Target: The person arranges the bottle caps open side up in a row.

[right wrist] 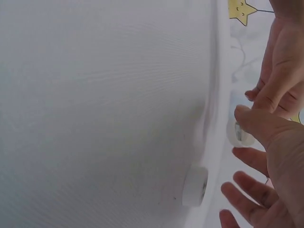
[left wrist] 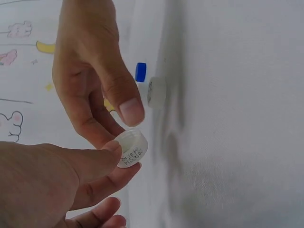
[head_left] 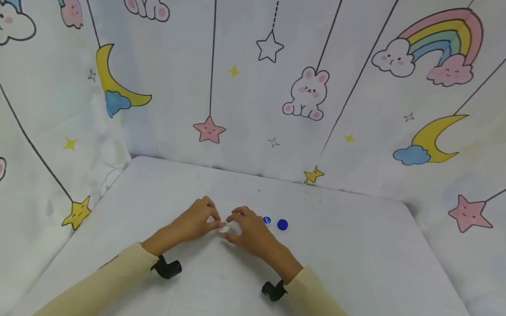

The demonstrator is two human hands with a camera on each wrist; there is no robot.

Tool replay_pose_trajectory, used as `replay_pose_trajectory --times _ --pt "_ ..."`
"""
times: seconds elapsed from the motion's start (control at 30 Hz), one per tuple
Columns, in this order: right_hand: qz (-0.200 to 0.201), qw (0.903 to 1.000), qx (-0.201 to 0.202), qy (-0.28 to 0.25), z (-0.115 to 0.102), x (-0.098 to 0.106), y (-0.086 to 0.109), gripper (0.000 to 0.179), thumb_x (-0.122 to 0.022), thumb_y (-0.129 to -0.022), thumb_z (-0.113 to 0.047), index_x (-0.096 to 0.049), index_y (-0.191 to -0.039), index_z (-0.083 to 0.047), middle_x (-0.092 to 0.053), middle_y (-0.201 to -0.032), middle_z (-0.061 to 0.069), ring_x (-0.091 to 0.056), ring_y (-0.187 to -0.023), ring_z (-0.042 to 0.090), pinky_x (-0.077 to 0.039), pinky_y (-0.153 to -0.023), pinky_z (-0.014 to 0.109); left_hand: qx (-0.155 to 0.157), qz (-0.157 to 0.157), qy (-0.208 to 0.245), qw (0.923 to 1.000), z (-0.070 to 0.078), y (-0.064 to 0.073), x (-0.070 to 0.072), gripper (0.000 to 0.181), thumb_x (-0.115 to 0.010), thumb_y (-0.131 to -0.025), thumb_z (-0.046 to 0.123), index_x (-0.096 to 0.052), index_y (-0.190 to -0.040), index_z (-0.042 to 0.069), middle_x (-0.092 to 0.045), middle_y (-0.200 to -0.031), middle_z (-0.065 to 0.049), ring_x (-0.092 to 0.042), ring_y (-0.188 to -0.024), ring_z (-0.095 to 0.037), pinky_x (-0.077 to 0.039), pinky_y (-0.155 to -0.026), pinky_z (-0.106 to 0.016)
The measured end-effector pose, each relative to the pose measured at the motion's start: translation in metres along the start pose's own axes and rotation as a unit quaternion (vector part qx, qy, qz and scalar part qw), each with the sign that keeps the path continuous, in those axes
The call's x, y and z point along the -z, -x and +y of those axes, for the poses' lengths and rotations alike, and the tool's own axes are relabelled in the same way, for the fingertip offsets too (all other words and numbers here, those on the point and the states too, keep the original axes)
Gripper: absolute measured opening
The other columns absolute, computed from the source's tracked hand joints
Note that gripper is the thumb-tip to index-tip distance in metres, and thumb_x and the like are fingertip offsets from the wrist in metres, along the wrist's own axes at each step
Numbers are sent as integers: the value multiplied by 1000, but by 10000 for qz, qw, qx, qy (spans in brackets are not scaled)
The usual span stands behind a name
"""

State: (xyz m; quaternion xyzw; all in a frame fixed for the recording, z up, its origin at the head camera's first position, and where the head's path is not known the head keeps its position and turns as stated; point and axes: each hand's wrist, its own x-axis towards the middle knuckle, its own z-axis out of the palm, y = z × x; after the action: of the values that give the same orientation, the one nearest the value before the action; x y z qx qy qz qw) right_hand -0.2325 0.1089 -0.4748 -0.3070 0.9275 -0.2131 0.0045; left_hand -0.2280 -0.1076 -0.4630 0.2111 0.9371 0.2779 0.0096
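A small white plastic bottle cap [left wrist: 133, 148] with dark printed characters is pinched between the thumb and a finger of my left hand [head_left: 198, 219], above the table. My right hand [head_left: 252, 233] is close beside it, its thumb and fingers spread around the cap's near side. In the right wrist view the right thumb overlaps the held cap [right wrist: 239, 133]; whether it touches cannot be told. Another white cap [right wrist: 194, 186] stands on the table below the right hand. A blue cap [head_left: 282, 224] and a blue-and-white cap [head_left: 267, 220] lie just beyond the right hand.
The white-covered table [head_left: 361, 270] ends at a back edge in front of a printed cloth [head_left: 259, 92] with stars, moons and rabbits. Black wrist cameras [head_left: 167, 268] hang below both beige sleeves [head_left: 99, 285].
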Motion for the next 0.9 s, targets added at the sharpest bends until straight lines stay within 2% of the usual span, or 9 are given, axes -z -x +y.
replay_pose_trajectory --times 0.2,0.3,0.53,0.73,0.9 --pt "152 9999 46 50 -3 -2 1 36 -82 -94 -37 -74 -123 -17 -62 -139 5 -62 -127 24 -51 -105 52 122 -551 618 9965 -8 -4 2 21 -73 -101 23 -82 -97 5 -59 -122 -16 -55 -117 -35 -47 -95 -51" --pt "216 9997 75 -7 -4 -1 2 34 -82 -94 -36 -75 -120 -16 -62 -138 5 -62 -126 24 -51 -105 51 191 -708 828 9939 -10 -4 3 24 -71 -102 24 -82 -97 4 -59 -123 -16 -54 -118 -34 -47 -95 -51" --pt "304 9995 1 -75 -4 1 0 31 -82 -94 -35 -77 -117 -15 -62 -138 4 -62 -126 23 -52 -106 49 201 -740 986 9922 -11 -5 4 27 -68 -104 25 -80 -95 3 -59 -120 -16 -54 -118 -32 -47 -95 -50" --pt "256 9996 -11 -75 -3 0 -1 30 -82 -95 -33 -78 -118 -13 -62 -138 5 -62 -126 24 -53 -105 48 138 -750 1021 9918 -12 -2 2 19 -69 -103 23 -74 -112 6 -56 -127 -19 -53 -120 -35 -47 -98 -54" --pt "187 9998 37 5 -1 0 -1 28 -82 -94 -30 -80 -116 -12 -62 -139 5 -62 -126 25 -52 -105 49 -121 -745 873 9933 -12 0 -2 27 -74 -99 17 -70 -124 8 -55 -131 -19 -53 -124 -36 -47 -103 -57"
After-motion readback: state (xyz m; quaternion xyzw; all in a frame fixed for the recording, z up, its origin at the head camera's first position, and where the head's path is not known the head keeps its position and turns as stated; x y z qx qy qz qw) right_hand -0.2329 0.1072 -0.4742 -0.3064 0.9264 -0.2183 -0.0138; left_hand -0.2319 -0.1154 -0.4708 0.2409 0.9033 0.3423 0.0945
